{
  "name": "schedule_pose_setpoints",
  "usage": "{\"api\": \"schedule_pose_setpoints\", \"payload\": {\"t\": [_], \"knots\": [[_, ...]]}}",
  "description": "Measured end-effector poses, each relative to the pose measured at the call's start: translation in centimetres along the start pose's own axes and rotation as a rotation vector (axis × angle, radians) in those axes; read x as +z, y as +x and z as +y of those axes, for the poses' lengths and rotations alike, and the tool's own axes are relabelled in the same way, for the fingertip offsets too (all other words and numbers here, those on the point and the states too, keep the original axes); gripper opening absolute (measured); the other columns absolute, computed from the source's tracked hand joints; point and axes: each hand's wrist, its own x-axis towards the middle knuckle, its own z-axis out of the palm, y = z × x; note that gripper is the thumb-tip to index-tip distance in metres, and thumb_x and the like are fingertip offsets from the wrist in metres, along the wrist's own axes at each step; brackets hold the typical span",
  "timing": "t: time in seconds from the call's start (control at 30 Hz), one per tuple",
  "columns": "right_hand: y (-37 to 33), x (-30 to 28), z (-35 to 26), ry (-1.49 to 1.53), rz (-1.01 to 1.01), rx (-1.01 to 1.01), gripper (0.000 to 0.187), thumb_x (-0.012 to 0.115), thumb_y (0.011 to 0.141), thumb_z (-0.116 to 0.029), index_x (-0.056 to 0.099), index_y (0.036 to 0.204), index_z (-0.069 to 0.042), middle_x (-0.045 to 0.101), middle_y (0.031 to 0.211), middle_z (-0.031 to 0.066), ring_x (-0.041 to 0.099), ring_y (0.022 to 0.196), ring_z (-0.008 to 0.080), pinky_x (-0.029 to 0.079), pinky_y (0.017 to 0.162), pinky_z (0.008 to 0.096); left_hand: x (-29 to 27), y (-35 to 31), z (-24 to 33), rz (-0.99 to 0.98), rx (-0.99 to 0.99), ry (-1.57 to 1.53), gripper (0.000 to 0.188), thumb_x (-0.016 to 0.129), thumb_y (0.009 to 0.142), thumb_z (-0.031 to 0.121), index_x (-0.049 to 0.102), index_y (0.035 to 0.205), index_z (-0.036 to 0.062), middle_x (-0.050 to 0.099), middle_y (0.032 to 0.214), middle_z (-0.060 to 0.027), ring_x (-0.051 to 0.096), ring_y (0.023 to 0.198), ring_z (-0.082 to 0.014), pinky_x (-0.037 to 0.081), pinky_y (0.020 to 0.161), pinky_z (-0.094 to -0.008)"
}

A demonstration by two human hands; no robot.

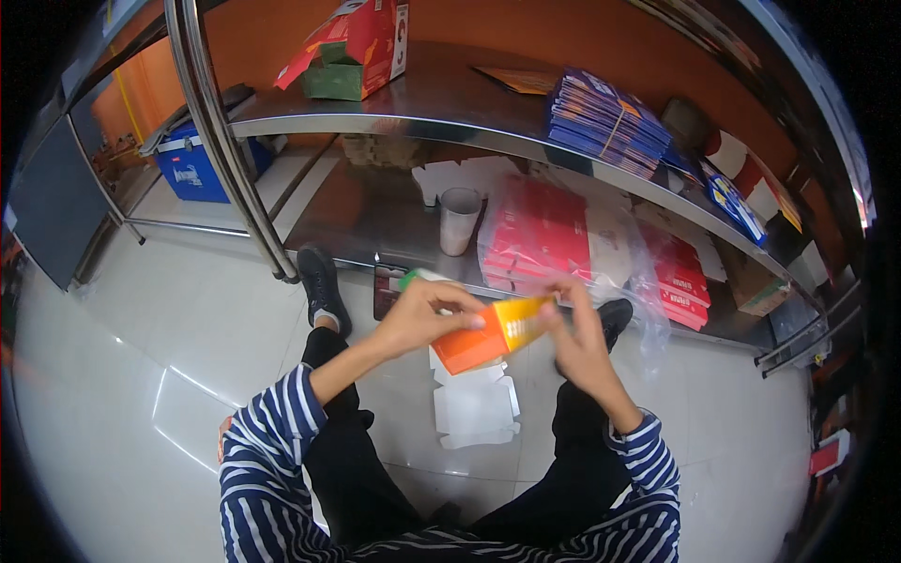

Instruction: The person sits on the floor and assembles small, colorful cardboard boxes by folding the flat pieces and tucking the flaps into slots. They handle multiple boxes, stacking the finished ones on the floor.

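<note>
Between my hands, above the floor, is a small orange and yellow carton (477, 345) of folded card. My left hand (427, 314) grips its orange side, thumb on top. At the yellow end, my right hand (580, 340) pinches the edge or flap; that end is slightly blurred, so the exact grip is hard to see. Below the carton, a flat, unfolded white box blank (476, 410) with cut tabs lies on the floor. Beyond my left hand, a green and white item (418, 277) is partly hidden, with a phone (387, 287) beside it.
A steel shelf unit stands ahead, with a red open box (361, 56) and a tied stack of blue cartons (608, 122) on top. Its lower shelf holds a cup (459, 221) and plastic-wrapped red flat boxes (544, 230). A blue cooler (192, 169) sits left.
</note>
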Motion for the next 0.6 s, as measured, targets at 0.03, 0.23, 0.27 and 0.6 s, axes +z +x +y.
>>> {"api": "schedule_pose_setpoints", "payload": {"t": [0.03, 0.23, 0.27, 0.6], "knots": [[0.1, -0.1, 0.4, 0.156, 0.027, 0.107, 0.038, 0.052, 0.089, -0.024, 0.046, 0.121, -0.004, 0.053, 0.111, 0.0090, 0.049, 0.102, 0.0198, 0.034, 0.092, 0.0315, -0.6, 0.1, -0.6, 0.003, 0.017, -0.152, 0.017, 0.068, 0.077, 0.008, 0.067, 0.092, 0.0002, 0.064, 0.085, -0.0048, 0.058, 0.079, -0.0106, 0.045, 0.073, -0.0238], [-0.2, -1.2, 1.1, 0.806, -0.116, 0.359, 0.048, 0.059, 0.085, -0.012, 0.038, 0.127, -0.002, 0.046, 0.124, 0.0093, 0.044, 0.114, 0.0166, 0.035, 0.096, 0.0311, -2.3, -0.2, -3.8, -0.004, 0.054, -0.727, 0.018, 0.065, 0.080, 0.006, 0.065, 0.097, 0.0037, 0.064, 0.094, -0.0049, 0.059, 0.088, -0.0138, 0.047, 0.080, -0.0275], [-0.1, -1.2, 1.4, 0.826, -0.099, 0.366, 0.041, 0.061, 0.083, -0.007, 0.046, 0.120, 0.001, 0.052, 0.117, 0.0083, 0.050, 0.107, 0.0155, 0.039, 0.092, 0.0292, -2.4, -0.1, -3.9, -0.012, 0.055, -0.776, 0.018, 0.065, 0.080, 0.007, 0.065, 0.098, 0.0044, 0.063, 0.096, -0.0048, 0.058, 0.090, -0.0142, 0.046, 0.081, -0.0286], [-0.4, 1.4, 1.2, 0.306, 0.006, 0.120, 0.015, 0.060, 0.083, -0.006, 0.055, 0.094, 0.004, 0.060, 0.092, 0.0063, 0.055, 0.085, 0.0106, 0.042, 0.077, 0.0229, 1.2, -0.2, -0.2, 0.147, -0.038, -0.236, 0.035, 0.064, 0.082, 0.023, 0.060, 0.110, 0.0011, 0.064, 0.099, -0.0070, 0.058, 0.087, -0.0097, 0.044, 0.077, -0.0224]]}}
